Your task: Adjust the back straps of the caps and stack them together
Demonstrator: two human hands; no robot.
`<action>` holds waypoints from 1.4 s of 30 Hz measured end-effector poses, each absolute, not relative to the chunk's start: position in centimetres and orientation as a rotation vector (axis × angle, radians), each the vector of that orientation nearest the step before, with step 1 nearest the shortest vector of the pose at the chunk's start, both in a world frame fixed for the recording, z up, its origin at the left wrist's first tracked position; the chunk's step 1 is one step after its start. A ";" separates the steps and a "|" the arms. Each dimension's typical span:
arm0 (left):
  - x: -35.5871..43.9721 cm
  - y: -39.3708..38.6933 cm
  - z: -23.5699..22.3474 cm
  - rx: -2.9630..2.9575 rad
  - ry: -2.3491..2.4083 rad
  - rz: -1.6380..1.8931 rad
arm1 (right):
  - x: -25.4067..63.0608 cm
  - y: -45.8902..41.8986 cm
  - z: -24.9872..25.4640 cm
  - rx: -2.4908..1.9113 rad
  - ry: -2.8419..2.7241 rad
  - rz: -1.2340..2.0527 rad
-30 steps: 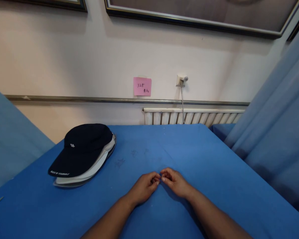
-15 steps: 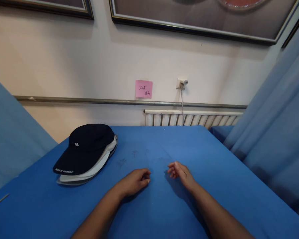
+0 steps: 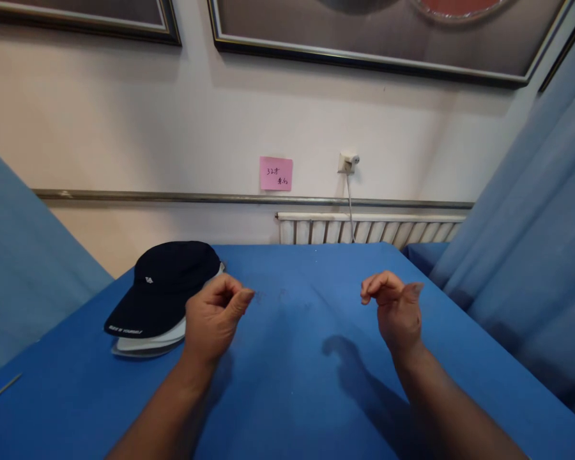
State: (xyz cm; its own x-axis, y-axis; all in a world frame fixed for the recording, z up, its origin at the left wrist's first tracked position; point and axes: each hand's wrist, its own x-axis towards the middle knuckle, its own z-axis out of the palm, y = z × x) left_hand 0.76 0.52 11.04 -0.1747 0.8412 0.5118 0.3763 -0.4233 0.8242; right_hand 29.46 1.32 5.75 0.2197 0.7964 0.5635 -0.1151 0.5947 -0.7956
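Observation:
My left hand is raised above the table, beside the caps and overlapping their right edge in view. Its fingers are curled in and the thumb lies against them, with no object showing in it. Farther right, my right hand hovers over the blue-covered table, casting a shadow. The fingers of that hand bend forward, the thumb stands apart, and it holds nothing. A dark navy cap with white lettering on its brim tops a stack, with a white cap and a grey brim beneath.
A thin stick lies near the table's left edge. Blue curtains hang on both sides. Behind the table are a radiator, a metal rail, a plugged-in cord and a pink note on the wall.
Both hands have risen from low over the table's middle and moved apart, the left one leftward toward the caps, the right one rightward. The caps stay where they were.

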 end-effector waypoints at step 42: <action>1.8 10.1 4.9 0.941 1.376 1.302 | 27.2 11.1 0.7 -1.100 -0.927 1.102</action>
